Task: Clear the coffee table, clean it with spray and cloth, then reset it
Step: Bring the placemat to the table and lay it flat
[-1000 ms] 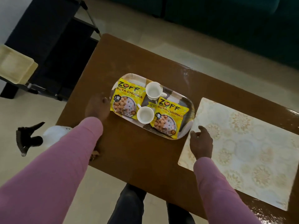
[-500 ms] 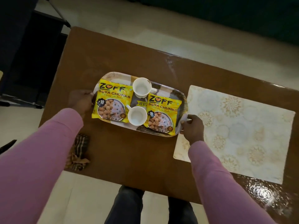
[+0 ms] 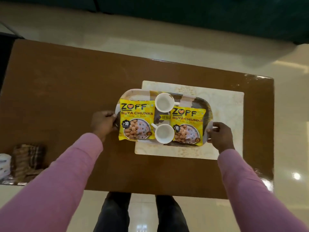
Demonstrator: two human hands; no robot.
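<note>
A patterned oval tray (image 3: 135,93) lies partly over the cream floral placemat (image 3: 224,104) on the brown coffee table (image 3: 63,84). On the tray are two yellow soya chunks packets, one left (image 3: 135,121) and one right (image 3: 187,126), and two empty white cups, one at the back (image 3: 164,102) and one at the front (image 3: 164,133). My left hand (image 3: 104,123) grips the tray's left end. My right hand (image 3: 219,136) grips its right end. Whether the tray rests on the mat or hangs just above it, I cannot tell.
A crumpled brown checked cloth (image 3: 27,158) lies at the table's near left corner, beside a white object (image 3: 5,166) at the frame edge. A dark green sofa (image 3: 200,15) runs along the far side. My legs (image 3: 142,213) stand against the table's near edge.
Both hands closed on the tray's ends and carried it rightward from the bare table onto the placemat. The view has shifted right as well.
</note>
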